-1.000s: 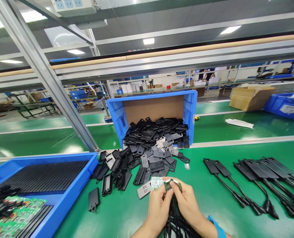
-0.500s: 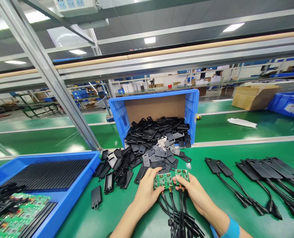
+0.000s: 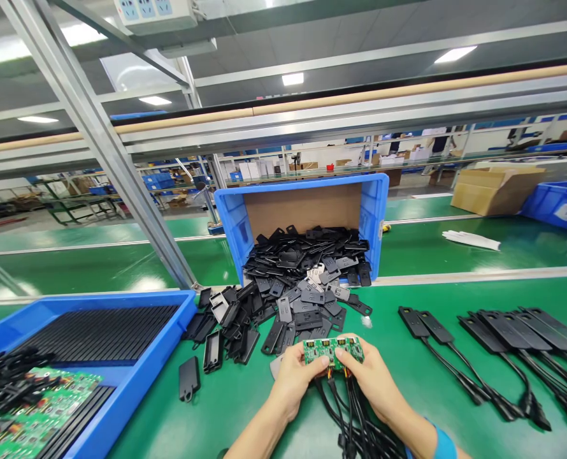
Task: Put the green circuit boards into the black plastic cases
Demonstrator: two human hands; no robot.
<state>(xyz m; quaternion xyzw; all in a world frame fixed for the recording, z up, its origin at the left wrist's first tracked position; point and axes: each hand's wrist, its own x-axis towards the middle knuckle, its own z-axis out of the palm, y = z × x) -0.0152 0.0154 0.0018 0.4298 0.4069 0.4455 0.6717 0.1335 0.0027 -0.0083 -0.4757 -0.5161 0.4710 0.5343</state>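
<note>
Green circuit boards (image 3: 318, 352) with small digit displays sit side by side in a row between my two hands. My left hand (image 3: 287, 381) is closed on the left end, thumb on the front face. At the right end my right hand (image 3: 373, 377) pinches the boards, its thumb also on the front. Black cables (image 3: 355, 417) run down from the boards' lower edge to the green table. Just beyond my hands lie loose flat black plastic covers (image 3: 307, 319). A single black case (image 3: 188, 378) rests to the left of my left hand.
A blue crate (image 3: 232, 220) on its side spills black covers onto the table. At left, a blue tray (image 3: 162, 357) holds rows of black strips, cables and circuit boards. Cased units with cables (image 3: 506, 335) lie at right. Farther back are a white glove (image 3: 471, 240) and a cardboard box (image 3: 496, 191).
The board in my right hand was slightly apart from those in my left; now they meet in one row. My hands have come closer together and slightly lower.
</note>
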